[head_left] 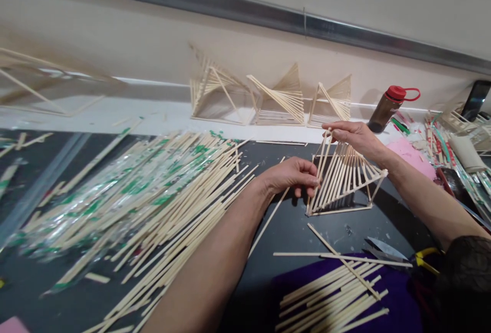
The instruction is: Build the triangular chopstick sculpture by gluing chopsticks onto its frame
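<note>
A small frame model of wooden sticks [341, 179] stands on the dark table, its slanted sticks fanned into a twisted surface. At its left side my left hand [297, 175] is closed, thumb and fingers pinching a thin wooden stick [321, 169] that leans up along the frame. My right hand [351, 136] reaches over the far side, its fingertips pinched at the top corner where that stick ends. Whether the right fingers grip the stick or the corner joint is hard to tell. Below the model, several cut sticks [333, 292] lie on a purple cloth [402, 297].
Bundles of chopsticks in plastic wrappers [153, 179] and loose sticks [184, 230] cover the left. Finished stick models [280, 97] stand along the wall. A brown bottle with red lid [387, 108] is behind my right hand; scissors [391, 251] lie near my right forearm.
</note>
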The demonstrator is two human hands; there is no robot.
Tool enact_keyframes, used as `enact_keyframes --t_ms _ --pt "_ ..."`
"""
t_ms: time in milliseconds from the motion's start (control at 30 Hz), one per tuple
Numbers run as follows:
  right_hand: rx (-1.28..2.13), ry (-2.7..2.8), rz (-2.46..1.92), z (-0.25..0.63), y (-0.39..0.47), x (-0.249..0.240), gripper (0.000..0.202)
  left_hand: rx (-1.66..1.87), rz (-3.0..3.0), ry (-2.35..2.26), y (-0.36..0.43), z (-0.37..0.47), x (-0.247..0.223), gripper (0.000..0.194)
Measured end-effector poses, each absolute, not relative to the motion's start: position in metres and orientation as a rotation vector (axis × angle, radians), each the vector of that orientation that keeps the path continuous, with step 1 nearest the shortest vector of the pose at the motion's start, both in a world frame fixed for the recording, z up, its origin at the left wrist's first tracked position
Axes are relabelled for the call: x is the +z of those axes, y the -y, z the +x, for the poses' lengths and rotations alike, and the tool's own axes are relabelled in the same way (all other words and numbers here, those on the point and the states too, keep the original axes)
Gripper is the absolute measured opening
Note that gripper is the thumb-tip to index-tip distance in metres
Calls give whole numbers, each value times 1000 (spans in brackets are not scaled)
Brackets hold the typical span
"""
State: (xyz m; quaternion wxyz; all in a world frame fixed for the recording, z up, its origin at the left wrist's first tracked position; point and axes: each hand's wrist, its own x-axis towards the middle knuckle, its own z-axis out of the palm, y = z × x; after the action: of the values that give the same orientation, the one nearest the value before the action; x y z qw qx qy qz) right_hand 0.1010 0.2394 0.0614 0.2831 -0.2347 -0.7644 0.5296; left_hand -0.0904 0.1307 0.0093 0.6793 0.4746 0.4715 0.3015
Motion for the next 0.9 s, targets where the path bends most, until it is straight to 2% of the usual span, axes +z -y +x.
enact_keyframes --t_ms 900 --pt "1266 2009 -653 94 -236 65 14 698 1071 -1054 -129 -91 9 31"
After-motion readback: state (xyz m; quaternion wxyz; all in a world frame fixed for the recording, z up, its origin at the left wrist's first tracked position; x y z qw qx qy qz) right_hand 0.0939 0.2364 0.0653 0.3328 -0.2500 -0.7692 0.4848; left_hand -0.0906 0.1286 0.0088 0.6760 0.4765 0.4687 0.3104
